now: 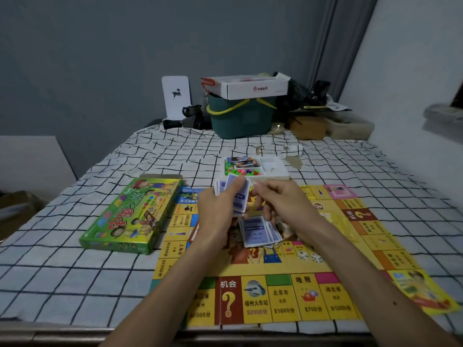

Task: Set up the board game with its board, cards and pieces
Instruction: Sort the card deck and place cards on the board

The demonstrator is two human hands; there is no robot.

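The yellow game board (310,296) lies unfolded on the checked cloth in front of me. Above its middle, my left hand (215,211) grips a fanned stack of blue-backed cards (238,196). My right hand (280,201) is beside it with curled fingers at the stack's right edge. Below both hands, a small pile of the same cards (258,231) lies on the board. Beyond the board sits a white plastic tray (273,166) with coloured pieces (243,171) and more cards. The green game box (130,216) lies to the left of the board.
At the back of the cloth stand a green basket with a yellow handle (240,118), a white carton (253,87) on top of it, a brown box (308,128) and dark clutter. Scraps of paper (293,149) lie behind the tray. A wall rises at the right.
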